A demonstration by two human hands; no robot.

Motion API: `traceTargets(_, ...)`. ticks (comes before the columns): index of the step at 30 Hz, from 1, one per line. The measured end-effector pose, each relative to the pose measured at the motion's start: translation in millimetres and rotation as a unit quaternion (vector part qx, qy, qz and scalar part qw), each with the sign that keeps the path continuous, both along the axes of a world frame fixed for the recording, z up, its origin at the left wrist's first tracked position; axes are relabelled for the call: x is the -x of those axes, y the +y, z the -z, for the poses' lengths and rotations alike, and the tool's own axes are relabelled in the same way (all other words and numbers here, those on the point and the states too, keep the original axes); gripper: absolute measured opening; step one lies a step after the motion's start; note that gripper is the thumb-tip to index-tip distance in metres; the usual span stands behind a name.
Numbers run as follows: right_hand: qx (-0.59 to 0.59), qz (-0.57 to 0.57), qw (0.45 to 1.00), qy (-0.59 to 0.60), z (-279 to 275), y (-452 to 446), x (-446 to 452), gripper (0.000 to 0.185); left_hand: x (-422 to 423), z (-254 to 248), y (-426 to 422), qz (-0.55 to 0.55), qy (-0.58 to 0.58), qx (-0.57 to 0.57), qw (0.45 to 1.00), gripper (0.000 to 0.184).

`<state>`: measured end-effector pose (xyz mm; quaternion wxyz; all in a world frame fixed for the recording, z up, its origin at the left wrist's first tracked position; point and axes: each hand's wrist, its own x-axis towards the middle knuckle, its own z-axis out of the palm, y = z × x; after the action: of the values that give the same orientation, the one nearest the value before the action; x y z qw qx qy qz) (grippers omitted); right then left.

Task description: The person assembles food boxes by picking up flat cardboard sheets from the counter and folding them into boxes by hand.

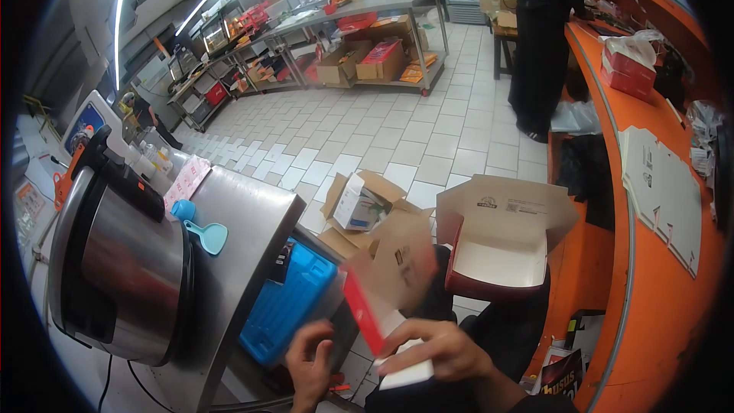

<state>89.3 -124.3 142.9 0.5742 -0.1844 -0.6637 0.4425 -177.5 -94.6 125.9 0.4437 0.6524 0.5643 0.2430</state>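
My right hand grips the lower edge of a partly folded red and white carton, whose upper flap is blurred. To its left, my left hand is raised with its fingers curled but apart and nothing in them, a short gap from the carton. An open box with dark red sides and a white inside rests over my lap, its printed lid flap standing up behind it.
On the left, a steel table holds a large cooker and a light blue scoop. Below is a blue crate. An orange counter with flat cartons runs along the right. A person in black stands ahead.
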Motion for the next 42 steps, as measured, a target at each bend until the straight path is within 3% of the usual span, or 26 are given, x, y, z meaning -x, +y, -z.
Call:
traceTargets(1,-0.014,-0.033,0.996,-0.077,0,3,4,0.058,-19,-17,1,-0.045,-0.049,-0.226,0.972,0.043)
traceTargets(3,-0.011,-0.092,0.984,-0.151,4,3,20,0.057,-21,-31,2,-0.098,-0.085,-0.443,0.887,0.042)
traceTargets(5,-0.050,-0.089,0.967,-0.234,14,2,32,0.050,6,-39,6,0.203,0.092,-0.560,0.798,0.053)
traceTargets(6,-0.062,-0.002,0.975,-0.213,16,1,37,0.049,11,-47,7,0.279,0.129,-0.458,0.834,0.060)
traceTargets(7,-0.072,0.084,0.976,-0.190,18,3,40,0.047,11,-51,7,0.271,0.134,-0.457,0.836,0.060)
traceTargets(8,-0.046,0.180,0.969,-0.164,4,2,40,0.050,10,-53,6,0.213,0.112,-0.255,0.936,0.064)
traceTargets(9,-0.038,0.245,0.961,-0.127,6,3,41,0.049,9,-54,5,0.146,0.080,-0.041,0.985,0.068)
traceTargets(11,0.009,0.270,0.960,-0.070,9,-2,48,0.044,12,-49,10,0.166,0.094,-0.042,0.981,0.070)
traceTargets(12,0.008,0.268,0.961,-0.070,6,-2,49,0.044,18,-42,13,0.227,0.120,0.014,0.966,0.067)
traceTargets(14,0.002,0.137,0.988,-0.065,-1,-5,49,0.038,18,-33,17,0.319,0.179,0.098,0.926,0.047)
traceTargets(15,0.009,0.050,0.990,-0.130,5,-8,47,0.040,19,-30,21,0.317,0.178,0.099,0.926,0.047)
traceTargets(17,0.006,-0.038,0.975,-0.217,-3,-10,55,0.031,22,-25,31,0.507,0.202,0.240,0.803,0.035)
traceTargets(18,-0.056,0.033,0.957,-0.283,-6,-13,59,0.028,21,-23,31,0.505,0.203,0.238,0.805,0.035)
traceTargets(20,-0.046,0.058,0.940,-0.333,-7,-19,62,0.029,19,-18,27,0.479,0.024,0.262,0.837,0.029)
traceTargets(21,-0.035,0.085,0.919,-0.384,-5,-21,64,0.031,21,-7,22,0.477,0.024,0.261,0.839,0.029)
traceTargets(23,-0.035,0.109,0.924,-0.365,3,-23,73,0.035,27,15,13,0.474,-0.036,0.234,0.848,0.032)
traceTargets(25,0.103,0.265,0.944,-0.165,10,-25,90,0.036,26,13,11,0.443,-0.008,0.296,0.846,0.030)
traceTargets(26,0.098,0.281,0.941,-0.159,8,-27,89,0.041,24,8,14,0.440,-0.037,0.320,0.838,0.034)
traceTargets(28,0.079,0.205,0.957,-0.191,16,-28,80,0.041,24,8,15,0.434,-0.066,0.341,0.831,0.039)
traceTargets(30,0.061,0.129,0.965,-0.220,28,-26,72,0.041,30,14,14,0.452,-0.007,0.282,0.846,0.042)
traceTargets(32,-0.011,-0.021,0.981,-0.191,34,-17,68,0.035,24,2,19,0.470,-0.016,0.273,0.839,0.042)
traceTargets(33,-0.011,-0.022,0.981,-0.193,26,-18,68,0.035,21,-3,20,0.489,-0.026,0.264,0.831,0.042)
traceTargets(34,0.046,0.035,0.988,-0.141,12,-21,70,0.030,22,0,10,0.413,-0.091,0.217,0.880,0.040)
traceTargets(35,0.103,0.091,0.987,-0.089,2,-23,70,0.025,23,0,10,0.412,-0.092,0.217,0.880,0.040)
traceTargets(38,0.097,0.084,0.981,-0.146,9,-22,65,0.025,23,0,18,0.431,-0.067,0.342,0.832,0.033)
traceTargets(42,0.054,0.038,0.975,-0.210,17,-26,64,0.028,21,7,19,0.519,-0.050,0.287,0.804,0.038)
